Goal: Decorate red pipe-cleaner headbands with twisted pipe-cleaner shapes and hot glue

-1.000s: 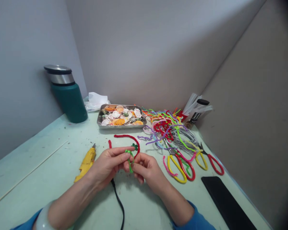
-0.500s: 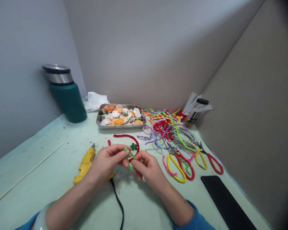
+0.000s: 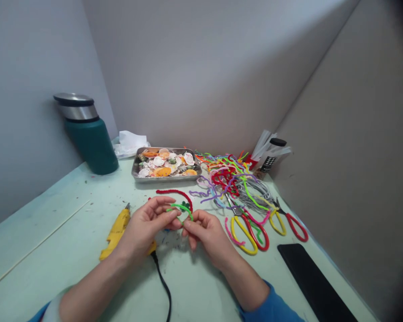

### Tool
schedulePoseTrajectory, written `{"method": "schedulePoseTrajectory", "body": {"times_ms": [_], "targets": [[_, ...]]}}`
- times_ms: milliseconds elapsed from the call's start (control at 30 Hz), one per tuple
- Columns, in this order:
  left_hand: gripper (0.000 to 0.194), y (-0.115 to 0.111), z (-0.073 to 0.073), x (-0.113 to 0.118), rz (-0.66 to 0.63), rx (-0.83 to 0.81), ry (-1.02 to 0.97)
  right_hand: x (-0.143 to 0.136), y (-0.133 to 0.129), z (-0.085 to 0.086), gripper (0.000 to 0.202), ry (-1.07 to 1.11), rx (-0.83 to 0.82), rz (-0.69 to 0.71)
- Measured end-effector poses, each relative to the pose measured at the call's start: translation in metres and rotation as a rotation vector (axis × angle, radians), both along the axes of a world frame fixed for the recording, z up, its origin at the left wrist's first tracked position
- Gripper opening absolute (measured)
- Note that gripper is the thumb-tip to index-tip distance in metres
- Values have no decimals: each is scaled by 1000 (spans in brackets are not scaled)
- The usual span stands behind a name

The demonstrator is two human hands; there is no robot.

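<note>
A bright green pipe cleaner, bent into a loop, is pinched between my two hands. My left hand grips its left side with thumb and fingers, while my right hand closes on its right end. Just behind the loop lie a small dark green flower shape and a curved red pipe cleaner, both partly covered by my fingers. To the left rests a yellow glue gun, its rear hidden under my left hand and forearm, with a black cord running toward me.
A metal tray of shells stands behind my hands. Right of it spreads a heap of coloured pipe cleaners, with red-and-yellow scissors and a second pair. A green bottle, a thin stick and a black strip flank them.
The green pipe cleaner has turned from an upright loop to a wider, flatter arc between my hands. The view has shifted slightly, so the table's things sit a little further left.
</note>
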State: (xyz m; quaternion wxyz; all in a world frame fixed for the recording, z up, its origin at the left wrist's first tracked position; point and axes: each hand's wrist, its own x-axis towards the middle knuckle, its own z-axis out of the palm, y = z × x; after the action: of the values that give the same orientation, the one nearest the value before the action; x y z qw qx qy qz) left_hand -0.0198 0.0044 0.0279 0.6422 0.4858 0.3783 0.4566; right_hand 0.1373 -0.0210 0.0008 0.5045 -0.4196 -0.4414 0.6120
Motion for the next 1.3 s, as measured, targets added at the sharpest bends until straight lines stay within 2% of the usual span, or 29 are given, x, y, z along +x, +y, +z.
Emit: {"method": "schedulePoseTrajectory", "body": {"times_ms": [67, 100, 233, 333, 433, 600, 733, 867, 1033, 1100, 1167, 1200, 1233, 1300], "targets": [[44, -1, 1, 0, 9, 30, 56, -2, -1, 0, 19, -52, -7, -7], [45, -2, 2, 1, 17, 45, 104, -2, -1, 0, 19, -69, -14, -6], [24, -2, 5, 1, 73, 75, 270, -2, -1, -1, 19, -46, -25, 8], [30, -1, 5, 0, 118, 25, 262, 0, 1, -2, 20, 19, -6, -25], [38, 1, 3, 0, 108, -33, 270, 2, 2, -2, 21, 30, 13, -51], [25, 0, 2, 1, 71, 70, 476, 10, 5, 2, 18, -90, 86, -127], [22, -3, 4, 1, -33, 178, 620, 19, 7, 8, 18, -204, 128, -143], [27, -4, 7, -2, -180, 229, 713, 25, 6, 18, 17, -221, 131, -111], [27, -1, 4, -7, -425, 89, 572, 26, -3, 30, 14, -257, 125, -44], [29, -1, 1, -8, -453, 59, 536, 32, -8, 34, 15, -305, 114, -7], [31, 0, -1, -9, -435, 53, 532, 49, -14, 38, 17, -442, 125, -23], [32, 0, -1, -9, -409, 53, 534, 63, -16, 41, 19, -569, 131, -80], [32, -1, -2, -9, -378, 49, 537, 80, -19, 43, 21, -737, 121, -171], [31, -1, -1, -7, -323, 36, 537, 123, -23, 47, 30, -1223, -48, -482]]}}
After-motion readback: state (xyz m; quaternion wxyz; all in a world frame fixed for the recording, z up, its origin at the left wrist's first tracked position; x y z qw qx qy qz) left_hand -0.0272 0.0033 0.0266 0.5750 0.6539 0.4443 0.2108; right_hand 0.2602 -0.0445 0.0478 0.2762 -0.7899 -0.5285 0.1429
